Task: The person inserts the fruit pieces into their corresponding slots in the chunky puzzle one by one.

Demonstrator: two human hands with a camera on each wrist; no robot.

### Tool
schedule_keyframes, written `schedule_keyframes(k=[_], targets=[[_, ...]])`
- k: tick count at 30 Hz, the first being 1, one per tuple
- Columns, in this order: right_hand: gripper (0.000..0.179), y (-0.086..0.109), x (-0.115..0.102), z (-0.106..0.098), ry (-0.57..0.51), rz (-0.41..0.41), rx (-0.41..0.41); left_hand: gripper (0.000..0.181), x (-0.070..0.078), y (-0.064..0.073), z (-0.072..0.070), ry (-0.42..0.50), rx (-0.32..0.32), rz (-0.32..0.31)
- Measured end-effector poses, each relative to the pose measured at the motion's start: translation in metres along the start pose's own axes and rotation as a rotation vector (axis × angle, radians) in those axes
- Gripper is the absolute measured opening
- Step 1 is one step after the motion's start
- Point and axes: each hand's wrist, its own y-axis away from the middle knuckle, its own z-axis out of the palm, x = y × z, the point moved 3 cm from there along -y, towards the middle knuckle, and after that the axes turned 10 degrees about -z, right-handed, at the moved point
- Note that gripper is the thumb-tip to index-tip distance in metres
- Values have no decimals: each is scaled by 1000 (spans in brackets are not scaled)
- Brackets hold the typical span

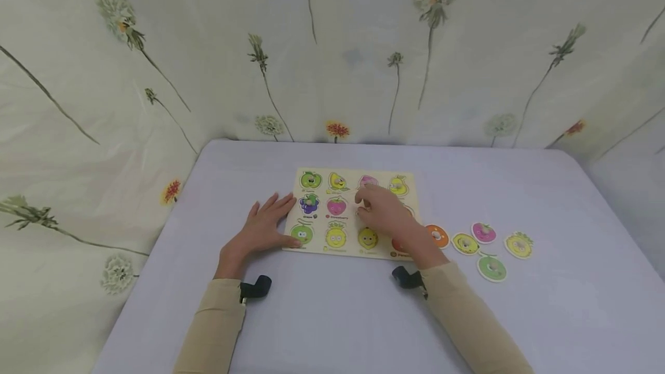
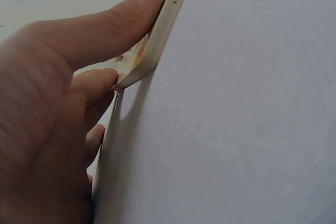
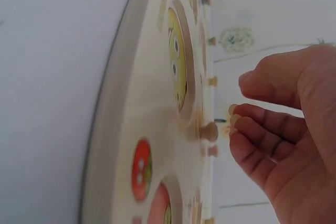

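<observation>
Five pieces [image 1: 491, 270] lie loose on the counter [image 1: 322, 316] in the head view, right of the board [image 1: 320, 231]. The left hand [image 1: 262, 227] is spread at the board's left edge, thumb over the near corner; the right hand [image 1: 387, 210] hovers above the third column, fingers bent.

In the left wrist view, the thumb rests on the board and fingertips meet its edge. It looks like stiff, light wood, apt to slide, so that edge suits steadying.

The right wrist view shows that hand holding nothing, a narrow gap between thumb and fingertips, near a knob [image 3: 209, 131]. The pieces look thin, rigid and light, probably best pinched by their knobs.
</observation>
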Motion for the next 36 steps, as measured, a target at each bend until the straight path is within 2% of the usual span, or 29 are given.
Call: schedule_keyframes(k=[4,9,17,21,30,36], targets=[[17,8,8,-3,-8,40,6,110,0,0,0,-7,6,4],[15,15,18,-5,16,10,26,110,1,1,-2,-13,4,-4],[19,29,29,-12,-21,25,16,110,2,3,-1,-10,-2,-3],[24,35,35,-15,-33,57,2,109,2,3,-1,-9,3,-6],[17,51,47,-26,-87,159,-12,109,4,2,-1,-7,8,3],[23,57,51,-28,-57,168,-32,109,4,4,-3,-10,-1,-6]])
